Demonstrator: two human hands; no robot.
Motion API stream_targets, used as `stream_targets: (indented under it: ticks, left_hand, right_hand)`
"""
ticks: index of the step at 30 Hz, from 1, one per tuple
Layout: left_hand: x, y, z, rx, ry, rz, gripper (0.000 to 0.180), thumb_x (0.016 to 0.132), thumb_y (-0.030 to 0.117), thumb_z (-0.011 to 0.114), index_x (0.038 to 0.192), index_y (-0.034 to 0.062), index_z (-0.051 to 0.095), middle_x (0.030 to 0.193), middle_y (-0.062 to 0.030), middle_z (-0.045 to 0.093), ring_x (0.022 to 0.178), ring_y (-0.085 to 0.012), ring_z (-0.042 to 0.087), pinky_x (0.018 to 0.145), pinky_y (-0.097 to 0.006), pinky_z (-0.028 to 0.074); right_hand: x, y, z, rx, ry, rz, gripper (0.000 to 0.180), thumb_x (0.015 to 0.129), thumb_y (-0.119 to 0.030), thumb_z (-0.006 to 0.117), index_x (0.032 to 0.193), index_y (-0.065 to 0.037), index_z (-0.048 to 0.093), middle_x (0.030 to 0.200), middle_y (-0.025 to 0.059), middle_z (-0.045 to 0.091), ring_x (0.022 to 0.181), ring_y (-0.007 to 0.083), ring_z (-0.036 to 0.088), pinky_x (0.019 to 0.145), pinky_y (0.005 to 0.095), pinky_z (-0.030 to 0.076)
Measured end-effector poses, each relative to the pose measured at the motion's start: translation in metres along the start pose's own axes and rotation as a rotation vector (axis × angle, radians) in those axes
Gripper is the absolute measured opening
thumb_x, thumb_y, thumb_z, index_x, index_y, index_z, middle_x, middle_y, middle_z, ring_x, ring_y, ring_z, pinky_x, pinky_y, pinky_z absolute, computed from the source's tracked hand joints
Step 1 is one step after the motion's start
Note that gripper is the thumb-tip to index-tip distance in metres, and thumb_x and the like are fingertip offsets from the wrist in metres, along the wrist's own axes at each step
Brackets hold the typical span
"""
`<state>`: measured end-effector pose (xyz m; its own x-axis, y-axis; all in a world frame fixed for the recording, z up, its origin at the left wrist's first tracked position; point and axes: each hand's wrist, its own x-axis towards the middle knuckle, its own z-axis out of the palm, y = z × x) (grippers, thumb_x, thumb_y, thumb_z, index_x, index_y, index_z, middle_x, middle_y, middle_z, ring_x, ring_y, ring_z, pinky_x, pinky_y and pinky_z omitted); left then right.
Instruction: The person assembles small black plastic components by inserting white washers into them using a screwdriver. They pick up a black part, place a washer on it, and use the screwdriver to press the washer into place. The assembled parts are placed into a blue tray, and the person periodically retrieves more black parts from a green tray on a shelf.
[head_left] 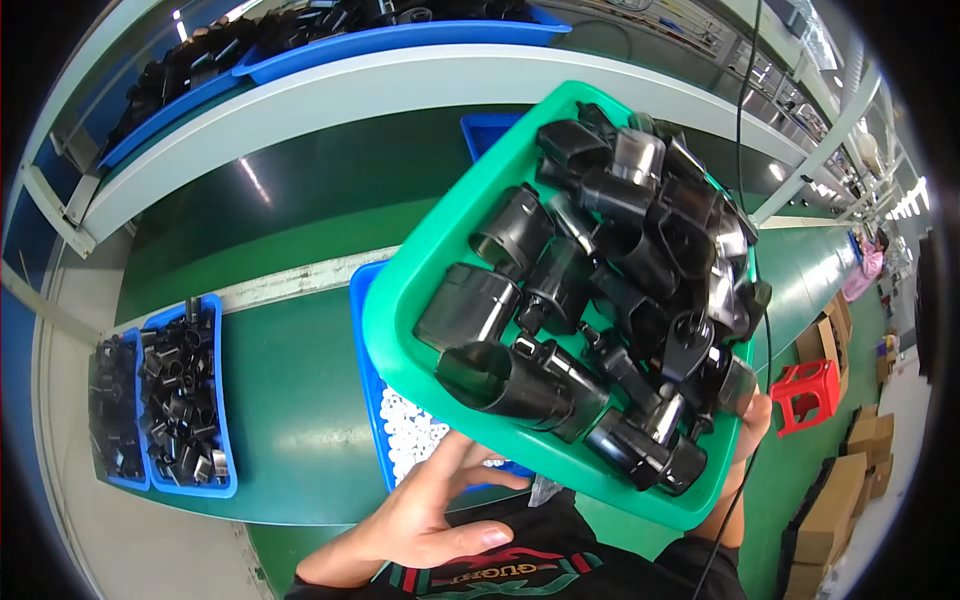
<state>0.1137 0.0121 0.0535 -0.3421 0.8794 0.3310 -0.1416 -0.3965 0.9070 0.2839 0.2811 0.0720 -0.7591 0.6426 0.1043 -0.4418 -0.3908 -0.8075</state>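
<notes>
Behind the green tray (420, 270), right hand (752, 420) seems mostly hidden.

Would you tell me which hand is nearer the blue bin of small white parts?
Left. The left hand reaches at the blue bin; the right hand holds the green tray's far corner.
</notes>
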Motion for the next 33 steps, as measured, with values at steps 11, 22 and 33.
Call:
stream_targets:
  ticks: [11, 22, 33]
  left_hand:
    - [0.018, -0.035, -0.002, -0.253, 0.514, -0.061, 0.080, 0.099, 0.013, 0.053, 0.155, 0.0093, -0.005, 0.141, -0.0216, 0.046, 0.121, -0.0310, 0.054, 0.098, -0.047, 0.047]
    - [0.027, -0.035, -0.074, -0.130, 0.781, -0.028, 0.045, 0.100, 0.017, 0.047, 0.140, -0.0021, 0.040, 0.131, -0.0124, 0.058, 0.117, -0.0256, 0.059, 0.100, -0.040, 0.047]
    - [0.024, -0.039, -0.154, -0.110, 0.713, -0.093, 0.046, 0.098, 0.015, 0.048, 0.141, -0.0026, 0.041, 0.132, -0.0121, 0.058, 0.116, -0.0236, 0.060, 0.099, -0.039, 0.048]
  right_hand:
    - [-0.001, 0.075, 0.010, 0.000, 0.092, 0.362, 0.034, 0.077, -0.009, 0.059, 0.108, 0.002, 0.052, 0.073, 0.0064, 0.058, 0.037, 0.0086, 0.039, 0.035, 0.0221, 0.032]
    - [0.035, 0.146, 0.048, 0.059, -0.148, 0.523, 0.030, 0.090, -0.003, 0.060, 0.116, -0.003, 0.045, 0.073, 0.0006, 0.050, 0.040, 0.0047, 0.037, 0.036, 0.0233, 0.025]
    - [0.051, 0.157, 0.058, -0.123, -0.253, 0.648, 0.031, 0.092, -0.011, 0.062, 0.119, -0.001, 0.051, 0.079, 0.0025, 0.060, 0.046, 0.0029, 0.041, 0.039, 0.0211, 0.027]
